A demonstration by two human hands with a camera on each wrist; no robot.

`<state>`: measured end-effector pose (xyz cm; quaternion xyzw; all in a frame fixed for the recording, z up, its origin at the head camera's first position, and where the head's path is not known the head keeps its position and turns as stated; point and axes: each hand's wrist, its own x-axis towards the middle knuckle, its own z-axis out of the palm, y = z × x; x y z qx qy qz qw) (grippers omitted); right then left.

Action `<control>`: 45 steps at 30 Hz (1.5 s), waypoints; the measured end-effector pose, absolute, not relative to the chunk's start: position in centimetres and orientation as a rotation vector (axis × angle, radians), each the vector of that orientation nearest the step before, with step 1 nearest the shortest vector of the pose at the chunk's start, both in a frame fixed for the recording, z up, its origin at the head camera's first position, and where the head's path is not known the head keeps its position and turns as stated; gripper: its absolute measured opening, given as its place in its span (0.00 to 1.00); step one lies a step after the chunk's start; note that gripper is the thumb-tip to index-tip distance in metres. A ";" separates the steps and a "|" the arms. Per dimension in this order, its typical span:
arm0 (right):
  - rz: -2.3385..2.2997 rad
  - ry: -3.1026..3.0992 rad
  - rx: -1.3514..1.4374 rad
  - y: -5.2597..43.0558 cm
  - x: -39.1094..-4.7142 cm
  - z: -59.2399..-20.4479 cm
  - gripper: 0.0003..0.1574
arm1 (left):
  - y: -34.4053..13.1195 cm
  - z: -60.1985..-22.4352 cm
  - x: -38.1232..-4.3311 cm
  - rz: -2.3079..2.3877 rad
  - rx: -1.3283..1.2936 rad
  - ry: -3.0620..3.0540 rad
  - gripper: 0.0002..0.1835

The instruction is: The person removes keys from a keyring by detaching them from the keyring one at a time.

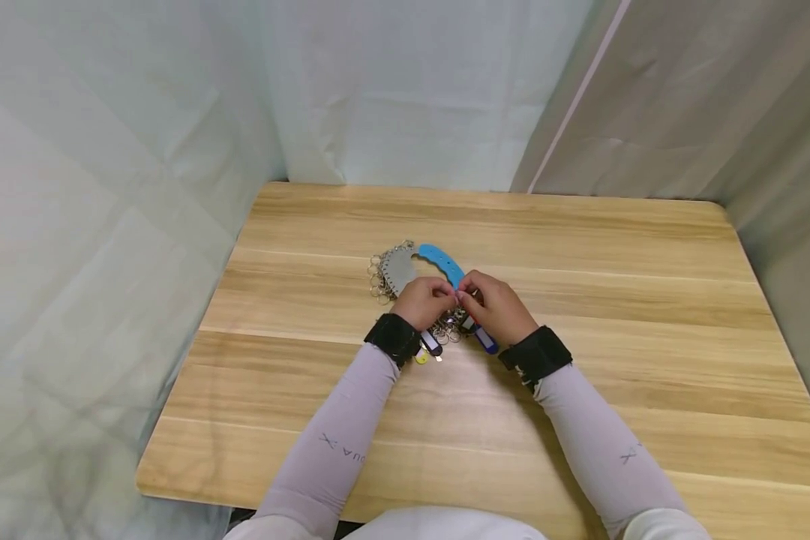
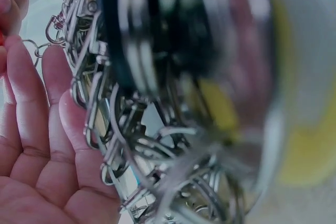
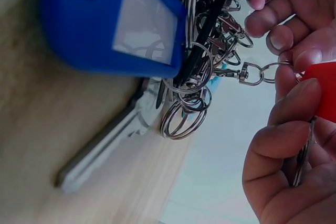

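Observation:
A grey toothed disc (image 1: 398, 270) with a blue curved handle (image 1: 442, 261) lies on the table, hung round its edge with metal clips and split rings. My right hand (image 1: 502, 307) pinches a red key tag (image 3: 321, 90), and a key (image 3: 303, 156) lies along its curled fingers. My left hand (image 1: 421, 302) meets it fingertip to fingertip, its thumb and finger pinching a split ring (image 3: 274, 71) at the red tag. That ring links to a swivel clip (image 3: 251, 73) on the disc. Nearer the wrists hang a blue key tag (image 3: 113, 22) with a key (image 3: 105, 142).
A wooden table (image 1: 648, 315) carries everything. By the left wrist are a dark tag (image 1: 432, 343) and a yellow tag (image 1: 421, 358). Pale curtains (image 1: 405, 97) hang close behind the table and at its sides.

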<state>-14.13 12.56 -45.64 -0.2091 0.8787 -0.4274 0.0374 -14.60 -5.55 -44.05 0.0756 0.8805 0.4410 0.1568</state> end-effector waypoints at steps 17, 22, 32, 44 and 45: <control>-1.279 2.710 -0.613 13.0 -14.2 -45.4 0.04 | -5.5 -44.1 -14.9 1.308 0.213 2.488 0.06; -1.271 2.713 -0.611 13.0 -14.2 -45.4 0.05 | -5.6 -44.1 -14.9 1.341 0.231 2.469 0.06; -1.289 2.706 -0.578 12.8 -14.1 -45.1 0.05 | -5.8 -43.9 -15.0 1.345 0.244 2.453 0.05; -1.168 2.755 -0.578 13.0 -14.2 -45.6 0.15 | -5.7 -43.9 -14.7 1.348 0.256 2.434 0.04; -1.166 2.756 -0.580 13.1 -14.2 -45.6 0.14 | -5.7 -43.9 -14.7 1.348 0.254 2.432 0.04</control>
